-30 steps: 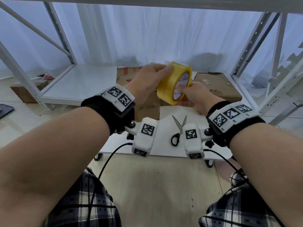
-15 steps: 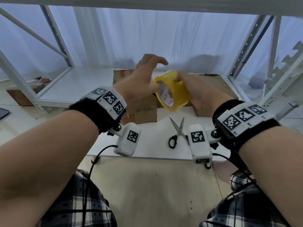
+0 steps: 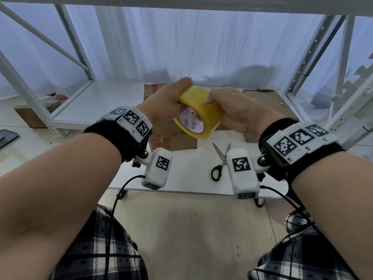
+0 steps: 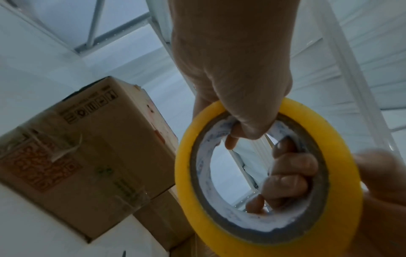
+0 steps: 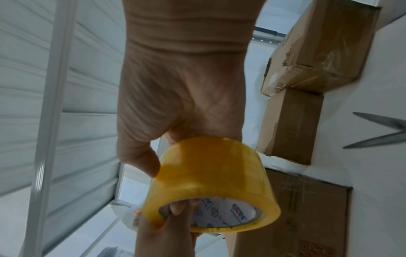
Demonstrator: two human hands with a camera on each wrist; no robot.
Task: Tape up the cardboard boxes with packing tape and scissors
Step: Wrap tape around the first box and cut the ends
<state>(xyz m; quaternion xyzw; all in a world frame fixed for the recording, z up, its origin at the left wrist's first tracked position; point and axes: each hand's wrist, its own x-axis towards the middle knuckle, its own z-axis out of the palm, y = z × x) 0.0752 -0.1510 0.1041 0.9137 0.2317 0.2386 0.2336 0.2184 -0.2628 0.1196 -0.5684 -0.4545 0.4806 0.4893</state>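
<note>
Both hands grip one yellow tape roll [image 3: 198, 112], held in the air above the white worktop [image 3: 187, 170]. L hand [image 3: 164, 104]: fingers over the outer band, tips hooked in the core. R hand [image 3: 234, 110]: thumb on the band, fingers through the core. Roll axis tilts toward the viewer; core label reads approx. "CCN", rest illegible. Free tape end not visible, prob. being sought. Scissors [image 3: 221, 161] lie below, w/ blades apart, nearer the R hand. Nearest cardboard box [image 3: 173, 136] sits just behind the roll, orange print unreadable; second box [image 3: 268, 102] to the right.
</note>
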